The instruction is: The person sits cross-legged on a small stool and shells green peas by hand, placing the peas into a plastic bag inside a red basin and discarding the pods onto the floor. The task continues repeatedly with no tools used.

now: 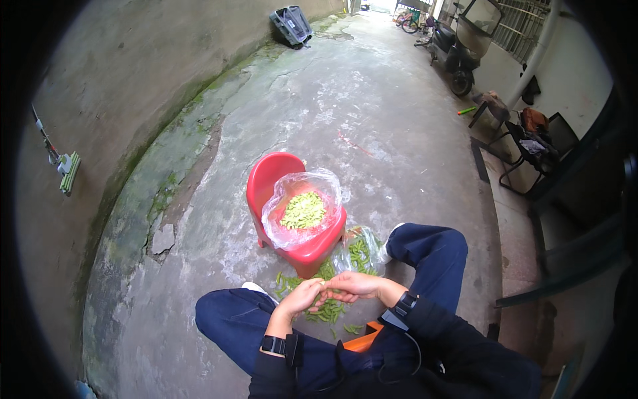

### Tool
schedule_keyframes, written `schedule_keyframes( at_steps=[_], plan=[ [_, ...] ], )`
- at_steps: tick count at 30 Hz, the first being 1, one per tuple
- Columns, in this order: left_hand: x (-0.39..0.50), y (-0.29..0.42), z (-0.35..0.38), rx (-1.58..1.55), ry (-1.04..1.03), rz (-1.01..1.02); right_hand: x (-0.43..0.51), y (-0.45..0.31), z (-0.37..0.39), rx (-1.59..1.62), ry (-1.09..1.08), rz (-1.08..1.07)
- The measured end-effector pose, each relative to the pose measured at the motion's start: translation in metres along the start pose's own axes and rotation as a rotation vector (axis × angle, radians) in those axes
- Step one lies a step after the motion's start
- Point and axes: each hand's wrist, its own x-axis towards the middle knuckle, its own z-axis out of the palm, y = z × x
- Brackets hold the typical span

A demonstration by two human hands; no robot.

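Observation:
My left hand (302,299) and my right hand (358,286) meet fingertip to fingertip above the concrete, between my bent knees. A green bean pod (317,300) is pinched between them, mostly hidden by the fingers. Under and around my hands lies a loose heap of green bean pods (326,314). More pods show inside a see-through plastic bag (381,239) by my right shoe. In front stands a small red plastic chair (271,172). A spread-out, see-through plastic bag (326,180) on its seat holds pale green shelled beans (304,209).
An orange stool (360,344) is partly visible beneath me. At left, a sponge mop (69,172) leans on the wall. A grey plastic crate (291,27) and a motor scooter (456,55) stand farther off. A black chair (536,144) at right holds cloth items.

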Motion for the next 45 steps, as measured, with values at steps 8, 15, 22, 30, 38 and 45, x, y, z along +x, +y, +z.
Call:
schedule_keyframes(
  at_steps=[8,15,22,30,38,45],
  plan=[
    [0.004,-0.009,-0.009,0.161,0.100,-0.038,0.014,0.016,0.002,-0.233,0.194,-0.022],
    [0.010,-0.016,-0.015,0.294,0.166,-0.102,0.022,0.036,-0.017,-0.923,0.553,-0.260],
    [0.008,-0.007,-0.003,-0.062,0.234,-0.043,0.015,0.013,0.021,-0.950,0.493,-0.411],
    [0.008,-0.004,-0.001,-0.057,0.229,0.060,0.024,0.014,0.032,-0.858,0.357,-0.508],
    [0.009,-0.003,0.001,-0.207,0.110,0.088,0.006,0.004,0.032,-0.969,0.588,-0.636],
    [0.005,-0.001,-0.003,-0.279,0.022,0.046,0.000,-0.013,0.025,-0.973,0.686,-0.562]
  ],
)
